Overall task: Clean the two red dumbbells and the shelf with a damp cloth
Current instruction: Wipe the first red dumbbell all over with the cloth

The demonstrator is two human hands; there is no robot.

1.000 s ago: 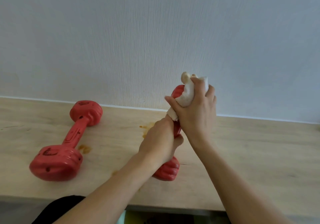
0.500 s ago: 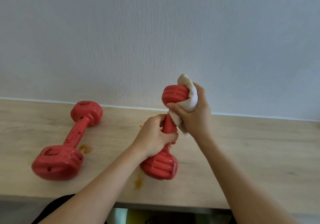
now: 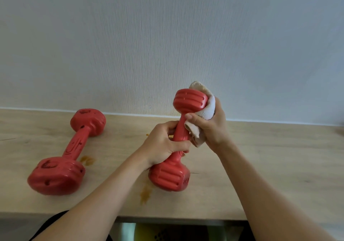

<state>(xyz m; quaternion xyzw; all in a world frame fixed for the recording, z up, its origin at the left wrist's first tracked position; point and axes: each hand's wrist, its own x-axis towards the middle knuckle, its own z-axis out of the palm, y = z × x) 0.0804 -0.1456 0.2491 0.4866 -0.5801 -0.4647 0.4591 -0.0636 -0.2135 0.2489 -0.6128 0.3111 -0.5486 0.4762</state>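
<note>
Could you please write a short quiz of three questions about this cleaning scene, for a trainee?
1. True or false: the left hand grips the handle of the upright red plastic dumbbell.
2. What does the right hand press against the upper head of this dumbbell? A) a sponge B) a white terry cloth C) a brush
3. Fill in: orange-brown stains lie on the light wooden ____.

Key: 1 true; 2 B; 3 shelf. The second red dumbbell, with dark marks, lies untouched to the left.
</note>
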